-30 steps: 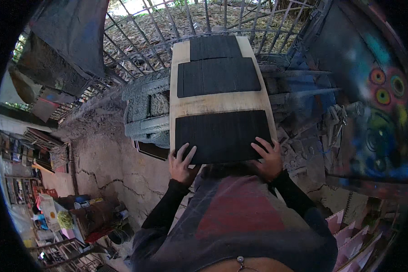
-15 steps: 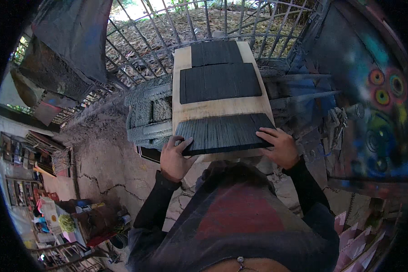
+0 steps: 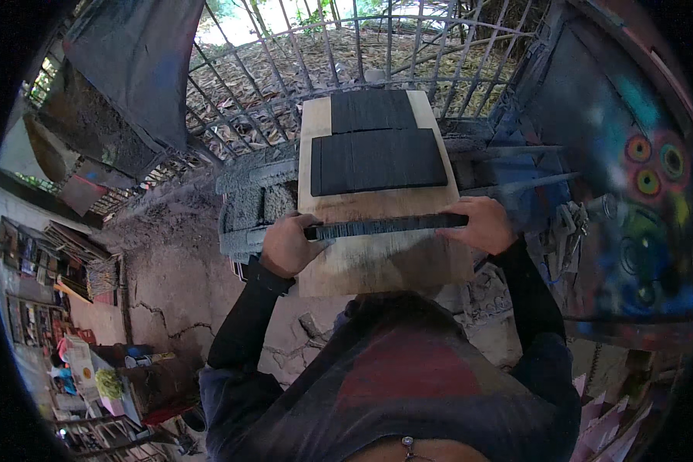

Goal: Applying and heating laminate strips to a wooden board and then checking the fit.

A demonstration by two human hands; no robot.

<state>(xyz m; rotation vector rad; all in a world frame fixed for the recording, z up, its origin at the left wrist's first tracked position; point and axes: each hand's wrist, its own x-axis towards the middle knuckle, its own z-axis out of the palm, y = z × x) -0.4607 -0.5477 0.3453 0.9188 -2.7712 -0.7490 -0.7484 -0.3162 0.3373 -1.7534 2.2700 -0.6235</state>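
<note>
A black wooden panel [image 3: 385, 225] with fine streaks along its grain is turned so that its narrow edge shows. My left hand [image 3: 286, 245] grips its left end, thumb below and fingers on the far side. At the other end my right hand [image 3: 483, 225] is closed on it the same way. Below it lies a pale wooden board [image 3: 385, 266] with a dark stained band. Two more black panels lie flat on the board's far part: a wider one [image 3: 381, 162] and, beyond it, a narrower one [image 3: 372, 110].
The board rests on a grey, paint-crusted stand [image 3: 246, 189]. Behind it runs a metal bar fence [image 3: 316, 50] with dry leaves beyond. A paint-splashed panel [image 3: 639, 215] stands at right. Dark cloth [image 3: 131, 69] hangs at upper left, and a cluttered bench [image 3: 158, 381] sits at lower left.
The near black panel, lying tilted with its broad face showing, is now lifted and turned edge-on. Both hands have moved up and away from me with it, uncovering the board's near part.
</note>
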